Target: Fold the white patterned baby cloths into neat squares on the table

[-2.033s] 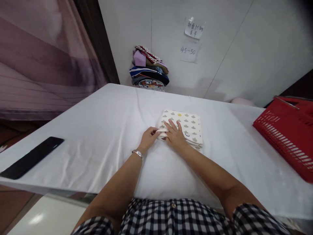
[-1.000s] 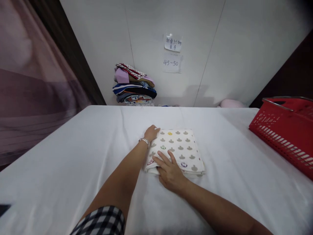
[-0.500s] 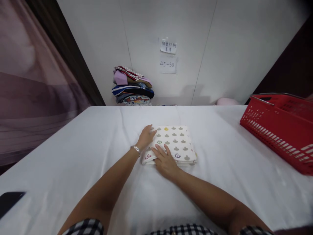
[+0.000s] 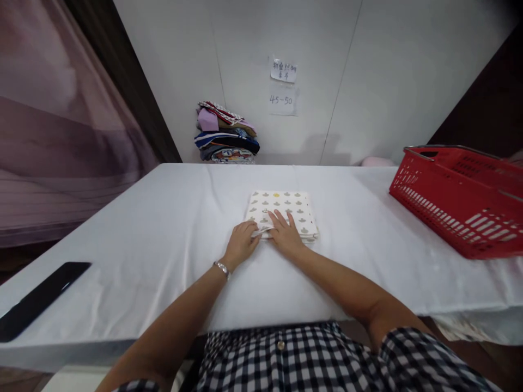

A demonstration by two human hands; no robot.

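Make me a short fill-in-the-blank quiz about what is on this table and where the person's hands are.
1. Both hands rest at the near edge of a folded ____ printed with small shapes.
2. The basket at the right side of the table is coloured ____.
3. The left hand has a ____ on its wrist.
4. The flat black phone lies on the table's ____ side.

Missing words: cloth; red; bracelet; left

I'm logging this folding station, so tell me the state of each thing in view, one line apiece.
Patterned cloth: folded square, flat on the white table.
Left hand: pinching cloth's near edge.
Right hand: flat on cloth.
Red basket: upright, contents hidden.
Clothes pile: folded, stacked by the wall.
Phone: screen dark.
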